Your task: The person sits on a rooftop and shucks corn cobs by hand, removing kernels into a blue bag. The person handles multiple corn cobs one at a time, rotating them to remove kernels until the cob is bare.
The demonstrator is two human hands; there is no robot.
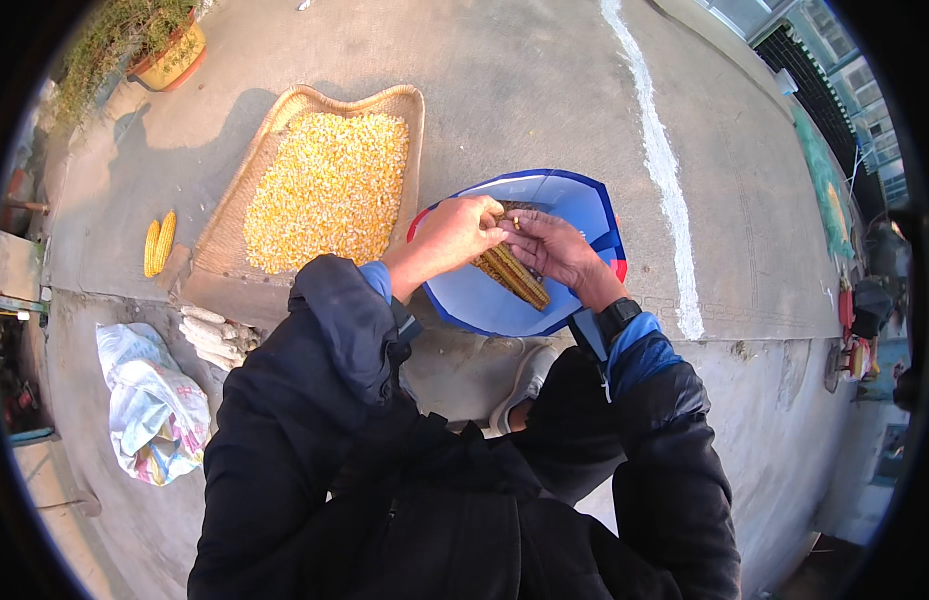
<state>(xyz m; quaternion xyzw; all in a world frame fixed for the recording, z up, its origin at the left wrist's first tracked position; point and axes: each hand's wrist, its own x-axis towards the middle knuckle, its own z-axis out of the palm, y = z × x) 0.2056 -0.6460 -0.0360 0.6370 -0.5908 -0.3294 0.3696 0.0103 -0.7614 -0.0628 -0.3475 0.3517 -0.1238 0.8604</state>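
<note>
Over an open blue-rimmed bag (pixel 464 304) with a pale inside, my two hands meet. My left hand (pixel 464 229) has its thumb and fingertips bent together; whether anything is between them is hidden. My right hand (pixel 547 244) is palm up beside it, fingers partly curled, with a yellow corn kernel at its fingertips. Below the hands, dark yellow corn cobs (pixel 521 281) lie in the bag, their upper ends covered by my fingers. To the left, a woven basket tray (pixel 266 146) holds a wide heap of loose corn kernels (pixel 329 187).
Yellow ears of corn (pixel 158 244) lie on the concrete at the far left. Pale bare cobs (pixel 213 336) are piled below the tray, beside a crumpled white plastic sack (pixel 153 401). A potted plant (pixel 172 56) stands at the upper left. My shoe (pixel 526 382) is just below the bag.
</note>
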